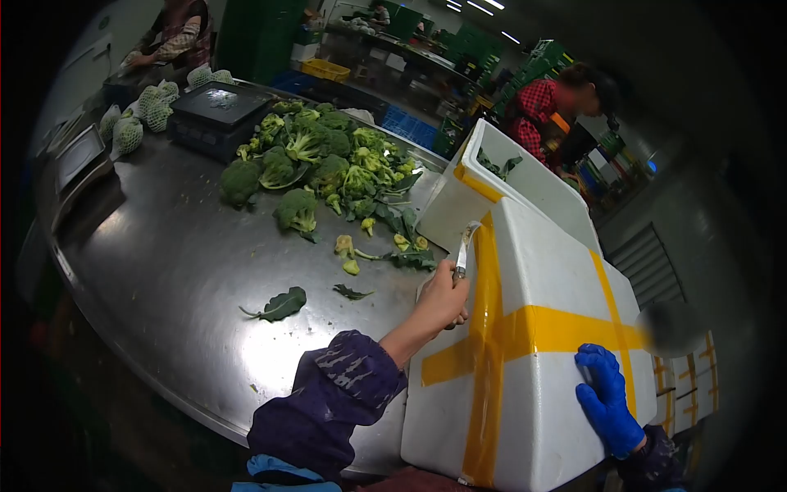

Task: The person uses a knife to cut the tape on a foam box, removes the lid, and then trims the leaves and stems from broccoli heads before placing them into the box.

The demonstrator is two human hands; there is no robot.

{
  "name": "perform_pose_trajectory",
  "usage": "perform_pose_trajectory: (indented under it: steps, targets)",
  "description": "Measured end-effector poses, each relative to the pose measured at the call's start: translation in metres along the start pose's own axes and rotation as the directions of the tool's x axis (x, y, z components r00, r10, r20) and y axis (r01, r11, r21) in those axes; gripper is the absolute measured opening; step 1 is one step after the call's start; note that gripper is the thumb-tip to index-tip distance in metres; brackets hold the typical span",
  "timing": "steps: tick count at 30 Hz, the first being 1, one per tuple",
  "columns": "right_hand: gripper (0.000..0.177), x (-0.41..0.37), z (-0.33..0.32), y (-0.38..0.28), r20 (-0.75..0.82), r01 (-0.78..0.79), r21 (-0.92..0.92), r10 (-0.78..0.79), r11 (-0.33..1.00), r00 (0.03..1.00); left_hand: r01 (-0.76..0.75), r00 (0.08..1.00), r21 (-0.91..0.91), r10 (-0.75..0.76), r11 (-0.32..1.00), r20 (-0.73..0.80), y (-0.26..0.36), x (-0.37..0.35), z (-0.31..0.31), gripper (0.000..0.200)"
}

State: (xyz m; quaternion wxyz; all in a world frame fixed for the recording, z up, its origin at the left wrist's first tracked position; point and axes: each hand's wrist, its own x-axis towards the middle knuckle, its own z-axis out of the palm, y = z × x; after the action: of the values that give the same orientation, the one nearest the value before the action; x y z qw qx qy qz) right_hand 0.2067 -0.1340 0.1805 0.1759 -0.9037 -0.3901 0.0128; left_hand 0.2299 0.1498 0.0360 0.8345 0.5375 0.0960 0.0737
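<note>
My left hand (443, 297) is bare and wrapped round the handle of a knife (464, 250). The curved blade points up and touches or nearly touches the yellow tape (485, 279) near the upper edge of a white foam box (443, 410). My right hand (608, 402), in a blue glove, lies on the box's white face, beside a crossing of yellow tape, with the thumb apart from the fingers. A second foam box (533, 176) stands open behind, with green leaves inside.
Broccoli (328, 156) is heaped on the metal table (180, 271), with loose leaves (283, 305) nearer me. A scale (220, 111) and netted broccoli (153, 107) are at the back left. A person in a red checked shirt (533, 111) stands beyond the boxes; another person (176, 37) is at the upper left.
</note>
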Motion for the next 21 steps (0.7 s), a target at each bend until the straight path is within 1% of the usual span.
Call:
perform_pose_trajectory:
  steps: [1,2,4,5,7,8,9,10,11,13,14,16,17,19,20,21]
  targets:
    - [0.037,-0.001,0.000,0.001,-0.007,-0.011,0.011,0.012,1.000,1.000,-0.020,0.999,0.111,0.024,0.994,-0.029,0.001,0.002,0.000,0.042]
    - [0.036,-0.002,0.001,0.001,-0.015,-0.024,0.025,0.025,0.999,1.000,-0.017,0.999,0.115,0.020,0.993,-0.024,0.003,0.004,-0.001,0.042]
    - [0.037,0.000,0.000,-0.001,-0.011,-0.033,0.039,0.034,0.999,0.999,-0.060,0.995,0.290,0.079,0.955,-0.053,0.006,0.004,-0.004,0.037]
    - [0.037,0.000,0.000,-0.002,-0.006,-0.037,0.050,0.037,0.998,0.999,-0.056,0.996,0.295,0.074,0.954,-0.051,0.003,0.008,-0.004,0.037]
    - [0.037,0.001,0.000,-0.002,-0.004,-0.033,0.037,0.033,0.999,0.999,-0.162,0.971,0.557,0.231,0.814,-0.056,-0.005,0.020,-0.006,0.036]
    - [0.037,0.001,-0.001,-0.001,-0.002,-0.025,0.018,0.025,1.000,1.000,-0.163,0.972,0.562,0.231,0.811,-0.052,-0.004,0.023,-0.007,0.036]
    - [0.037,0.001,-0.001,-0.001,-0.009,-0.029,0.024,0.029,0.999,1.000,-0.163,0.973,0.601,0.228,0.783,-0.032,-0.001,0.026,-0.007,0.040]
    - [0.037,0.001,-0.001,0.000,-0.008,-0.009,-0.009,0.009,1.000,1.000,-0.166,0.974,0.639,0.225,0.751,-0.011,0.002,0.029,-0.007,0.043]
    - [0.037,0.002,-0.001,0.001,-0.009,0.012,-0.042,-0.012,0.999,1.000,-0.171,0.974,0.646,0.227,0.744,-0.003,0.006,0.030,-0.006,0.043]
    - [0.037,0.002,0.000,0.001,-0.028,0.025,-0.043,-0.026,0.999,0.999,-0.116,0.990,0.648,0.139,0.752,0.016,0.017,0.030,-0.004,0.039]
    - [0.036,0.001,0.001,0.001,-0.032,0.041,-0.053,-0.043,0.998,0.999,-0.121,0.990,0.657,0.139,0.744,0.025,0.021,0.032,-0.002,0.039]
    - [0.036,0.002,0.001,-0.001,-0.047,0.050,-0.030,-0.051,0.998,0.998,-0.029,0.999,0.469,0.013,0.883,0.037,0.027,0.036,0.000,0.034]
    - [0.035,0.001,0.000,-0.001,-0.052,0.066,-0.013,-0.067,0.998,0.996,-0.033,0.999,0.477,0.016,0.878,0.040,0.026,0.033,0.001,0.034]
    - [0.035,0.002,0.001,0.003,-0.067,0.088,-0.028,-0.089,0.996,0.994,-0.051,0.998,0.384,0.031,0.922,0.059,0.025,0.029,0.002,0.032]
    - [0.035,0.001,0.002,0.004,-0.071,0.100,-0.042,-0.103,0.994,0.992,-0.066,0.995,0.387,0.030,0.920,0.098,0.028,0.024,0.001,0.034]
    - [0.035,0.000,0.002,0.004,-0.079,0.095,-0.032,-0.097,0.995,0.992,-0.064,0.995,0.399,0.025,0.915,0.102,0.029,0.019,0.002,0.034]
